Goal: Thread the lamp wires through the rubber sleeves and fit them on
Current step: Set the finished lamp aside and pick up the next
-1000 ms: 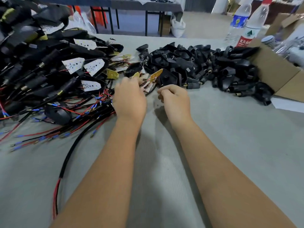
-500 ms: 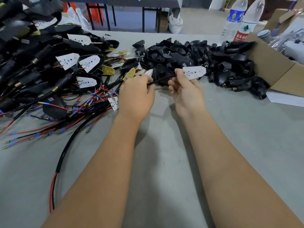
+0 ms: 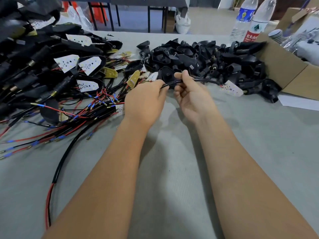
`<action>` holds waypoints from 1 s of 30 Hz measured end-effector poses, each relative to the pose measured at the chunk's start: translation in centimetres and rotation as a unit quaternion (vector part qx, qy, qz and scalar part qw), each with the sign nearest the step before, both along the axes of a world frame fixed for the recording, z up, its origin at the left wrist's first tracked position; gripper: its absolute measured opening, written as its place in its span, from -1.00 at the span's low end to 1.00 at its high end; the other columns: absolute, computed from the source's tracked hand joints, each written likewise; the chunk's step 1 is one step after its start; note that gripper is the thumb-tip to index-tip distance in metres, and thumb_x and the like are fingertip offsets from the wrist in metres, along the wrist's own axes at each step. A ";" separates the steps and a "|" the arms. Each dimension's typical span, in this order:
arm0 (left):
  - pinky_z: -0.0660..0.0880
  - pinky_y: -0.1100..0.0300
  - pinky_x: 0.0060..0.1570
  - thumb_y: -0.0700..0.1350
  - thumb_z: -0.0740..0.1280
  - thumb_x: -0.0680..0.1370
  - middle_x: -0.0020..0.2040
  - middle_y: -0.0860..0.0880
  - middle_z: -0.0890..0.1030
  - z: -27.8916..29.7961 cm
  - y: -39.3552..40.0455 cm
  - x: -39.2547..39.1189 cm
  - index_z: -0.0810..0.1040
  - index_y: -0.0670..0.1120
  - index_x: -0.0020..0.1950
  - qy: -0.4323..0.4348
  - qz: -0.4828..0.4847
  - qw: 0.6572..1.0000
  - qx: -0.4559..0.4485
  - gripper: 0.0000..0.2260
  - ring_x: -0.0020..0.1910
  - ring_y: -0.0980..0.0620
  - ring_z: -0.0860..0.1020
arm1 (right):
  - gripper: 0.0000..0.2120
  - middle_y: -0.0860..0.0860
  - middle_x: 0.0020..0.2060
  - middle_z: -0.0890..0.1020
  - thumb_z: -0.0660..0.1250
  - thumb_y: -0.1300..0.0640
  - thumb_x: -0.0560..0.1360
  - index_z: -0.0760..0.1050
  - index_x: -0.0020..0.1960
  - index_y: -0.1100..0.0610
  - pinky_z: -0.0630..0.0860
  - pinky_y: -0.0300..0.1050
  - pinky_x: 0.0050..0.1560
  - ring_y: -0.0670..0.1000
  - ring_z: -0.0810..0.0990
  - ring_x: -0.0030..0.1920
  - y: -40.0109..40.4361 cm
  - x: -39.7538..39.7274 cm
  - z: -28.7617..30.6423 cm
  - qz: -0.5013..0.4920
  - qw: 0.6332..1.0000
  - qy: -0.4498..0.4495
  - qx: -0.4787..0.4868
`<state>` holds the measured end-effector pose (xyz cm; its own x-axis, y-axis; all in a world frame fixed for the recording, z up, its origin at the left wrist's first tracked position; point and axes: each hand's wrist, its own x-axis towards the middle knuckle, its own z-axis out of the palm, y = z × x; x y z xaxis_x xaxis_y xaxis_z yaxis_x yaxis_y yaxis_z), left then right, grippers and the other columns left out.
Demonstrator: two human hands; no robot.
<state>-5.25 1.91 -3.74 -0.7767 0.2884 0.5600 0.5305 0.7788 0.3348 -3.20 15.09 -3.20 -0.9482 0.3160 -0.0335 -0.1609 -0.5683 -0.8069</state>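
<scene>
My left hand [image 3: 146, 100] and my right hand [image 3: 191, 95] both pinch one black lamp wire [image 3: 203, 80] in the middle of the table. The wire runs right from my fingers to a white LED board [image 3: 232, 87] lying by the sleeve pile. Behind my hands lies a heap of black rubber sleeves [image 3: 207, 61]. One sleeve [image 3: 166, 75] sits just behind my fingers; whether it touches the wire I cannot tell. On the left is a pile of lamps with white boards and red and black wires [image 3: 69, 94].
An open cardboard box [image 3: 293, 73] stands at the right, with two water bottles [image 3: 253, 21] behind it. A long black and red cable [image 3: 57, 171] curves over the grey table cloth [image 3: 172, 169] at my left arm. A paper sheet [image 3: 300, 103] lies by the box.
My hands took up a wire from the pile. The white LED board, first raised in my right hand, has moved out to the right and down onto the table as the wire was drawn out.
</scene>
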 end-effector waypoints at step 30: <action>0.55 -0.08 -0.15 0.06 0.14 0.56 -0.30 -0.09 0.63 0.2 0.7 1.3 0.60 -0.15 -0.16 -0.197 -0.108 0.964 0.144 -0.64 -0.25 -0.12 0.58 | -0.71 0.08 -0.43 0.58 0.22 0.15 0.50 0.61 -0.26 0.28 0.44 -0.13 -0.33 -0.03 0.50 -0.41 -0.4 0.2 -0.2 -0.139 0.943 -0.029 0.301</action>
